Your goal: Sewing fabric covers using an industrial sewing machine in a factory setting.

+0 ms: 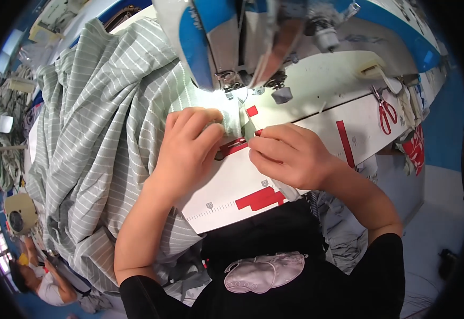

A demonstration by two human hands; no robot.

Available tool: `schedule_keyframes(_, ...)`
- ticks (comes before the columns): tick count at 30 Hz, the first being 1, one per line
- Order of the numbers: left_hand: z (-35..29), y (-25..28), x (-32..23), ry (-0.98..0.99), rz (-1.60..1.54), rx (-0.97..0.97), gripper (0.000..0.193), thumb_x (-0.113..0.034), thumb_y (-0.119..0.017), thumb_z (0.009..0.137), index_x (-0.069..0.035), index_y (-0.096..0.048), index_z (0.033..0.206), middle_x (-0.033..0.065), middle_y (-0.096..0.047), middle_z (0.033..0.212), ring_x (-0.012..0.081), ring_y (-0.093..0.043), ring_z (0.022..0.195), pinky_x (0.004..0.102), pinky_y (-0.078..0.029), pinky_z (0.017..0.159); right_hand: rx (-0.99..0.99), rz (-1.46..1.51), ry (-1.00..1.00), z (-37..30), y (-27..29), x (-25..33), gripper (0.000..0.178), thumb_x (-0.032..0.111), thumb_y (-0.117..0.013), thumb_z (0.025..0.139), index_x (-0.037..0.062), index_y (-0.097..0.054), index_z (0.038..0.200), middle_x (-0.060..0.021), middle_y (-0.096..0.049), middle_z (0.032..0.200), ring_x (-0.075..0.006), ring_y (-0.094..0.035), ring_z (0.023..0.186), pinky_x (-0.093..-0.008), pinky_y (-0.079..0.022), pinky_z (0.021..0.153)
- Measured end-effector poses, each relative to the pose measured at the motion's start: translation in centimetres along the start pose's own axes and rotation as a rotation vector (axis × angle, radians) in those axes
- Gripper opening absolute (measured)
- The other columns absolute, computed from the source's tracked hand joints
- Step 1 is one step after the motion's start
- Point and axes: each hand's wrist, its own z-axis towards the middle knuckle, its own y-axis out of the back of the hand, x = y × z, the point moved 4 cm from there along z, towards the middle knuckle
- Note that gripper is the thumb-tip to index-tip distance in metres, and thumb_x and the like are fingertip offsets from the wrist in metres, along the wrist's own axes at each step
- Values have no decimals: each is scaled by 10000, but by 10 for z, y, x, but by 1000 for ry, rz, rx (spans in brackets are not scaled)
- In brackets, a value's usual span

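Note:
The lit needle area of a blue and white sewing machine (232,93) is just beyond my hands. My left hand (187,143) is closed, fingers curled on the edge of grey-green cloth with white stripes (120,95), which spreads across the left side. My right hand (293,154) pinches a narrow pale fabric strip (247,121) that runs from beneath the needle. A tail of pale fabric (287,190) hangs below that hand. Between the hands, a red patch (233,147) with a small shiny metal part lies on the white table (216,186). My fingertips partly cover the work.
Red-handled scissors (386,114) lie at the right. Red tape marks (344,143) and a printed ruler line cross the table. A pale mask-like item (265,272) rests on my dark clothing. At the lower left, another person (48,284) sits by a machine.

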Motion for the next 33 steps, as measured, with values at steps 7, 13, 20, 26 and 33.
schedule_keyframes(7,-6,1,24,527,-664,-10,85,-2,-630,870,-17,-604,950,91,-676,1073,314,-600,991,394,-461,903,-155,202,-166,-1,5,-7,295,-4,-758,707,29,-715,997,-85,-683,1076,-257,-657,936,-348,-542,764)
schedule_keyframes(13,-3,7,17,257,-424,-34,110,-37,-662,867,-30,-616,967,82,-680,1077,287,-603,995,386,-442,903,-139,376,-296,1,6,-14,317,-24,-740,695,45,-728,1004,-72,-686,1052,-265,-640,963,-379,-529,846)
schedule_keyframes(20,3,10,-5,98,-110,-24,419,-126,-788,787,-60,-685,1188,62,-639,1155,251,-559,1031,386,-398,947,-26,253,-210,-5,-7,-2,297,-4,-748,694,39,-728,987,-57,-680,1011,-262,-631,962,-374,-535,813)
schedule_keyframes(26,0,5,-9,51,-6,64,483,-169,-816,759,-127,-707,1227,14,-613,1138,201,-565,1020,406,-355,900,-30,238,-187,-3,-7,0,297,-8,-739,690,35,-725,983,-56,-677,1004,-258,-630,961,-369,-537,797)
schedule_keyframes(33,0,6,-13,34,46,97,517,-141,-823,718,-168,-727,1226,21,-614,1174,225,-560,1042,423,-354,938,41,266,-215,6,9,-17,314,-54,-694,731,38,-730,1030,-83,-670,993,-276,-629,956,-367,-538,804)
